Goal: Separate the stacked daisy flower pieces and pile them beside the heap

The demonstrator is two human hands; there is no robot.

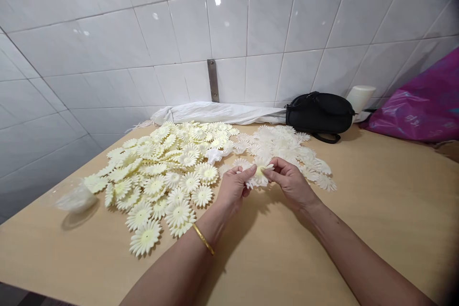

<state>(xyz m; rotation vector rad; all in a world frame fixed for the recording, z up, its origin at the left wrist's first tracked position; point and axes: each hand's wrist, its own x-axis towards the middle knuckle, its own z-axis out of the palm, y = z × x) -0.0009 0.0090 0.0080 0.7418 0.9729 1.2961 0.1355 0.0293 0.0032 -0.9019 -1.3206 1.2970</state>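
Note:
Between my two hands, just above the table, is a pale artificial daisy flower head [260, 175] with a yellowish middle. My left hand [234, 185] pinches its left side between thumb and fingers. On the other side, my right hand [289, 182] grips the petals with thumb and forefinger. A large heap of cream-yellow daisy heads [154, 185] spreads to the left of my hands. Behind and to the right lies a pile of thin, whitish, translucent flower pieces [281, 141]. Parts of that pile are hidden by my hands.
At left stands a clear plastic container [75, 198] with white contents. Along the tiled wall lie a rolled white cloth [215, 113], a black zipped case [319, 112], a white bottle [360, 98] and a purple plastic bag [416, 105]. Crumpled white plastic [215, 154] sits by the heap.

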